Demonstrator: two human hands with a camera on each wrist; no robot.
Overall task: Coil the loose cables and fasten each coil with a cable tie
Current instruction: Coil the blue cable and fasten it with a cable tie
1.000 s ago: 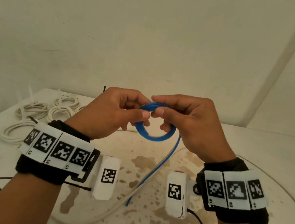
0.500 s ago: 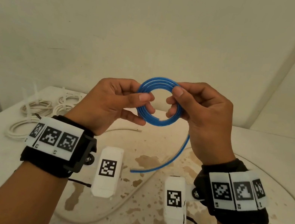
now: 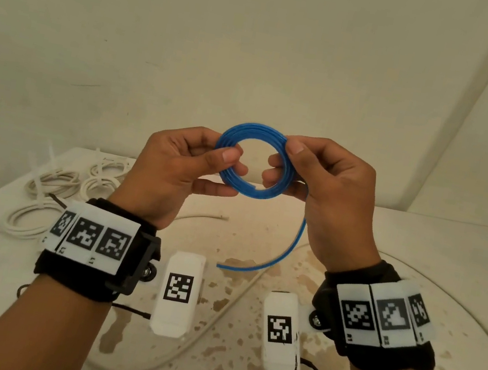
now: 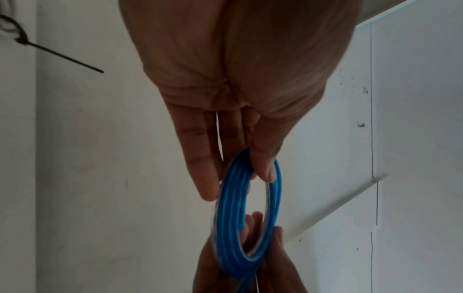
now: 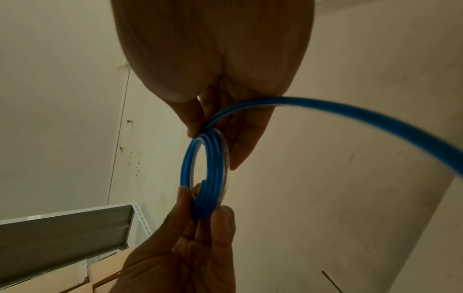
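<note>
Head view, blue cable coil (image 3: 255, 161): a round ring of a few loops, held up in the air above the table (image 3: 452, 254), between the 2 hands.
Head view, left hand (image 3: 173, 169): thumb and fingers pinch the ring at its 9 o'clock side.
Head view, right hand (image 3: 330, 187): thumb and fingers pinch the ring at its 3 o'clock side.
Head view, loose tail (image 3: 285, 250): hangs from the ring at 5 o'clock and curves down, its end just above the stained table.
Head view, white cable coils (image 3: 49, 193): lie on the table at 9 o'clock, well apart from the hands.
Left wrist view: the left hand (image 4: 238, 99) has its fingers (image 4: 200, 168) closed on the blue cable coil (image 4: 240, 214) at 12 o'clock.
Right wrist view: the right hand (image 5: 213, 69) grips the blue cable coil (image 5: 205, 176) at 12 o'clock; the loose tail (image 5: 375, 121) runs off toward 3 o'clock.
</note>
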